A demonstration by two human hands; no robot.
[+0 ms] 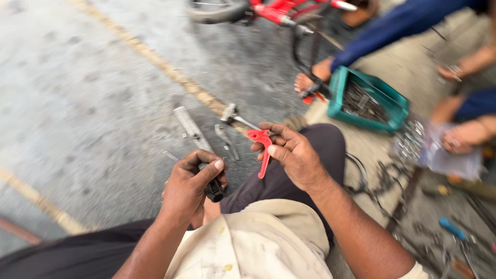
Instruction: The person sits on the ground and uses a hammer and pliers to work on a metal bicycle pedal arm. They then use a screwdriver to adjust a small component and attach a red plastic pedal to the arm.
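My right hand (293,153) holds a small red plastic lever-shaped part (262,146) between thumb and fingers, above my raised knee in dark trousers. My left hand (189,186) is closed around a short black cylindrical grip (213,190), just left of the knee. The two hands are a little apart, the red part hanging down between them. On the ground beyond my hands lie a hammer (233,117), a flat grey metal bar (190,127) and a curved metal piece (226,140).
A teal crate (388,98) of metal parts stands at the right. Beside it another person's foot (312,77) and hands (462,135) show. A red bicycle frame (276,11) and tyre lie at the top. Cables and small tools are scattered at lower right.
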